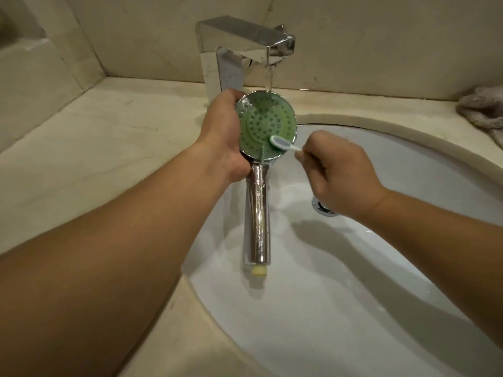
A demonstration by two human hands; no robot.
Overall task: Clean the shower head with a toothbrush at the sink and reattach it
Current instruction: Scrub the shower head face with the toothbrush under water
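**Q:** How is the left arm presented?

**A:** The bare left forearm is extended from the near left toward the far centre. The left hand point(223, 131) is seen from the back, its fingers curled round the far left edge of the shower head point(268, 125), the palm pressed against the near left side.

**Q:** And the right arm?

**A:** The bare right forearm is brought in from the near right. The right hand point(343, 175) is closed into a loose fist, knuckles upward, and the toothbrush point(283, 144) is pinched at its far left end between thumb and curled fingers. The two hands are kept apart.
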